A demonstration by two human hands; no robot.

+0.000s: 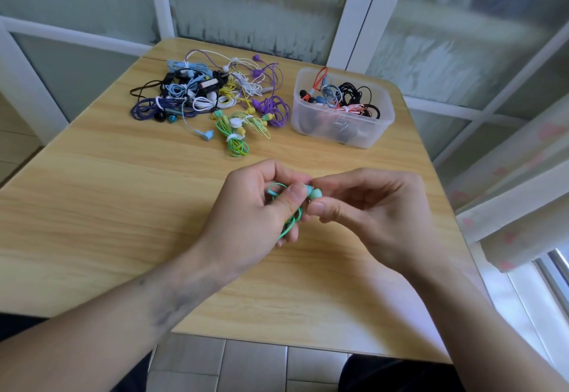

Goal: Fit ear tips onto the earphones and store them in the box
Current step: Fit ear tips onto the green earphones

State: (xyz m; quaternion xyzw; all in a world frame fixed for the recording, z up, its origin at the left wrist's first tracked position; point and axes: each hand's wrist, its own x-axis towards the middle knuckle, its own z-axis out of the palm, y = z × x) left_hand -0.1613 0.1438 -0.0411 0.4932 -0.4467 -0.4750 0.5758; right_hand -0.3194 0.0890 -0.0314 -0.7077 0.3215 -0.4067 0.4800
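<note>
over the table, my left hand grips the green earphone w/ bud pointing right, my right hand pinching the tip against it; box sits far-right, nearer the right hand.
</note>
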